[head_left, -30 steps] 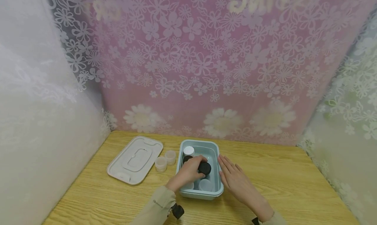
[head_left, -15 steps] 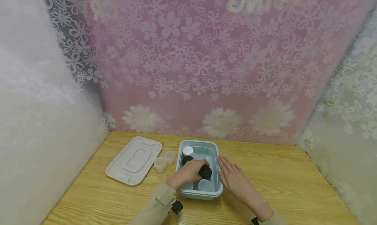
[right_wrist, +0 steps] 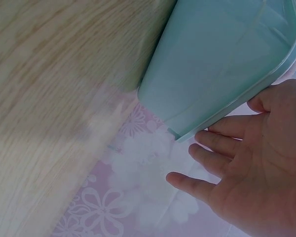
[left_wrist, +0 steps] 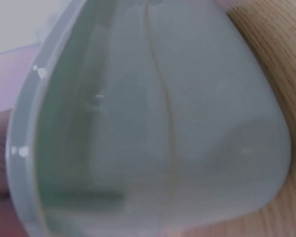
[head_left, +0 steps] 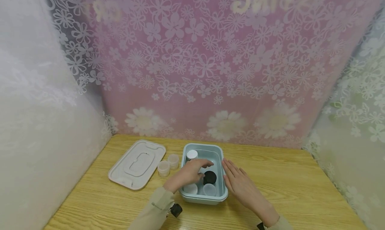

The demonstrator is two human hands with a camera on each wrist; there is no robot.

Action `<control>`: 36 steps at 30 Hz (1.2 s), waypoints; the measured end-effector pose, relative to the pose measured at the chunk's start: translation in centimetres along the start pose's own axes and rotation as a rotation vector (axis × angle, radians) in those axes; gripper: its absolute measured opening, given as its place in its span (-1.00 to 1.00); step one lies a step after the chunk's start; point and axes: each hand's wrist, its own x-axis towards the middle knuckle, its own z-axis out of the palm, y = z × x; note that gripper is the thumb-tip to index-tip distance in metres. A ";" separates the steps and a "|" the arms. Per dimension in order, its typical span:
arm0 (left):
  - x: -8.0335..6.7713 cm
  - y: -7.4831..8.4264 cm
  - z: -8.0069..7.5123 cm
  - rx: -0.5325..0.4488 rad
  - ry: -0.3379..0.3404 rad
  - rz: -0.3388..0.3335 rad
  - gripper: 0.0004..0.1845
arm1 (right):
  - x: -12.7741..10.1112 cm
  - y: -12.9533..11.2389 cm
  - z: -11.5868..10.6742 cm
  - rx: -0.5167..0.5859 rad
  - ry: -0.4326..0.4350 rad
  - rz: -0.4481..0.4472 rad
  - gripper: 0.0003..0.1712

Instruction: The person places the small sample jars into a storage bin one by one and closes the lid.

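One pale blue bin (head_left: pixel 223 176) on the wooden table (head_left: pixel 288 183) holding white-capped jars and a black-lidded jar (head_left: pixel 209 178), left hand (head_left: pixel 189 175) loose-fingered above them gripping nothing, right hand (head_left: pixel 240 185) flat and relaxed against the bin's outer wall.

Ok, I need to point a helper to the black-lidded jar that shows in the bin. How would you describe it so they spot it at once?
On the wooden table stands a pale blue bin, with a white lid lying flat to its left. Inside the bin, just past the left hand, sits the black-lidded jar. Every other jar showing in the bin is white or clear; this one alone is dark.
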 end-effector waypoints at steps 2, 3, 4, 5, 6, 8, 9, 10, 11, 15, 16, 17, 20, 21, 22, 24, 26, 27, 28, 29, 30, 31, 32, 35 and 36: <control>-0.2 -0.4 -0.2 -0.050 0.062 0.035 -0.55 | 0.0 0.0 0.0 0.001 0.002 0.000 -0.37; -0.3 -0.6 -0.2 -0.078 0.091 0.044 -0.57 | 0.0 0.0 0.0 0.002 0.003 0.001 -0.38; -0.4 -0.8 -0.3 -0.107 0.118 0.048 -0.59 | 0.0 -0.1 0.0 0.002 0.003 0.001 -0.38; -0.5 -1.0 -0.3 -0.133 0.145 0.047 -0.61 | 0.0 -0.1 0.0 0.003 0.002 0.003 -0.38; -0.6 -1.3 -0.4 -0.155 0.175 0.049 -0.63 | 0.0 -0.1 0.1 0.003 0.000 0.004 -0.38; -0.8 -1.8 -0.5 -0.201 0.231 0.027 -0.64 | 0.0 0.0 0.1 0.002 -0.004 0.007 -0.38; -1.0 -2.0 -0.6 -0.229 0.257 0.010 -0.65 | 0.0 0.0 0.1 0.003 -0.007 0.008 -0.38; -1.2 -2.2 -0.7 -0.252 0.286 -0.006 -0.65 | 0.0 0.0 0.2 0.001 -0.009 0.008 -0.37; -1.4 -2.4 -0.9 -0.272 0.317 -0.022 -0.65 | 0.0 0.0 0.2 0.001 -0.010 0.008 -0.37; -2.4 -3.2 -1.6 -0.355 0.416 -0.091 -0.64 | 0.0 0.1 0.2 0.001 -0.010 0.008 -0.37; -2.6 -3.4 -1.8 -0.370 0.438 -0.106 -0.64 | 0.0 0.1 0.3 0.000 -0.010 0.007 -0.37; -2.9 -3.7 -1.9 -0.384 0.457 -0.118 -0.64 | 0.0 0.1 0.3 0.000 -0.010 0.007 -0.37; -3.8 -4.4 -2.5 -0.426 0.508 -0.144 -0.65 | 0.0 0.1 0.3 -0.002 -0.013 0.006 -0.36; -4.2 -4.7 -2.7 -0.432 0.525 -0.153 -0.65 | 0.0 0.1 0.3 -0.002 -0.015 0.006 -0.36; -4.5 -5.0 -2.8 -0.436 0.541 -0.167 -0.65 | 0.0 0.1 0.3 0.000 -0.017 0.006 -0.36; -5.1 -5.6 -3.2 -0.440 0.575 -0.185 -0.65 | 0.0 0.1 0.2 0.004 -0.022 0.007 -0.36; -5.7 -6.3 -3.5 -0.430 0.607 -0.210 -0.64 | 0.1 0.0 0.2 0.013 -0.026 0.010 -0.36; -6.0 -6.7 -3.6 -0.421 0.622 -0.218 -0.65 | 0.1 0.0 0.1 0.016 -0.025 0.012 -0.36; -6.2 -7.1 -3.7 -0.413 0.634 -0.227 -0.65 | 0.1 -0.1 0.1 0.019 -0.024 0.012 -0.37; -6.5 -7.4 -3.8 -0.403 0.641 -0.238 -0.65 | 0.0 -0.1 0.1 0.020 -0.021 0.012 -0.37; -6.8 -7.7 -3.8 -0.387 0.646 -0.248 -0.65 | 0.0 -0.1 0.1 0.021 -0.017 0.012 -0.37; -7.0 -8.0 -3.9 -0.380 0.648 -0.260 -0.64 | 0.0 -0.1 0.1 0.021 -0.013 0.012 -0.37; -7.3 -8.2 -3.9 -0.375 0.647 -0.272 -0.64 | 0.0 -0.1 0.1 0.020 -0.010 0.012 -0.37; -8.0 -8.6 -3.8 -0.356 0.625 -0.306 -0.60 | 0.0 -0.1 0.1 0.019 -0.006 0.011 -0.37; -8.2 -8.7 -3.8 -0.357 0.613 -0.319 -0.58 | 0.0 -0.1 0.1 0.020 -0.007 0.012 -0.37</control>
